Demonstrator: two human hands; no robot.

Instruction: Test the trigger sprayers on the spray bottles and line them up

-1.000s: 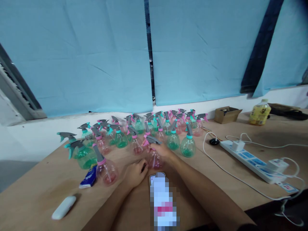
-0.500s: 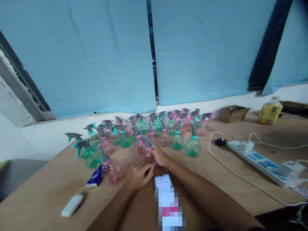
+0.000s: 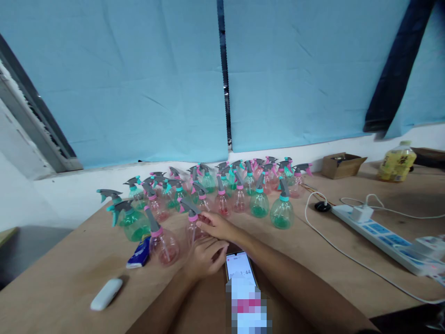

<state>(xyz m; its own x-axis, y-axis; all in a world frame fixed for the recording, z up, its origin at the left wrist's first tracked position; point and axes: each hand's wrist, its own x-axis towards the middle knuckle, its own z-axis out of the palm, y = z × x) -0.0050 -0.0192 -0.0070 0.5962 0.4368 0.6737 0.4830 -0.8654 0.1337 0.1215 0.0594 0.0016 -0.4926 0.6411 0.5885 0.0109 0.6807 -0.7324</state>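
Both my hands hold one small pink spray bottle (image 3: 193, 223) with a grey trigger head and a pink collar, standing on the wooden table (image 3: 313, 250). My right hand (image 3: 217, 226) grips its right side near the collar. My left hand (image 3: 204, 256) wraps round the lower body from the front. Another pink spray bottle (image 3: 163, 243) stands just to the left. A large cluster of pink and green spray bottles (image 3: 222, 188) fills the table behind them. A phone (image 3: 239, 267) with a lit screen lies between my forearms.
A white oblong device (image 3: 106, 293) and a blue packet (image 3: 139, 253) lie at the left front. A white power strip (image 3: 382, 234) with cables runs along the right. A small cardboard box (image 3: 342, 164) and a yellow drink bottle (image 3: 397, 162) stand at the back right. Blue sheets cover the wall.
The pink bottle in my hands has shifted left and nearer to the other front pink bottle. My left hand has closed round its body. The camera view has panned slightly left.
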